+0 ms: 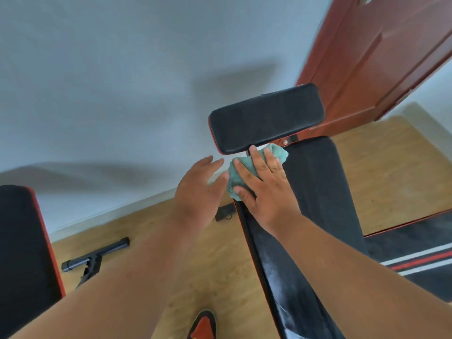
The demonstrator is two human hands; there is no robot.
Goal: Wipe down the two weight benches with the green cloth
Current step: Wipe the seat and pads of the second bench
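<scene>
My right hand [263,184] lies flat with spread fingers on the bunched green cloth [277,152], pressing it onto the far left corner of the long black pad of a weight bench [315,192]. Just beyond the cloth sits that bench's black headrest pad [266,117] with red edging. My left hand [199,192] hovers just left of the cloth, fingers straight and holding nothing, close to the cloth's edge. The second bench [22,253], black with a red edge, shows at the lower left.
A black metal bench foot bar [95,258] lies on the wooden floor between the benches. A small black object [225,212] sits by the bench's left side. A red door [376,57] stands at the far right, a black mat with red and white stripes [420,260] to the right.
</scene>
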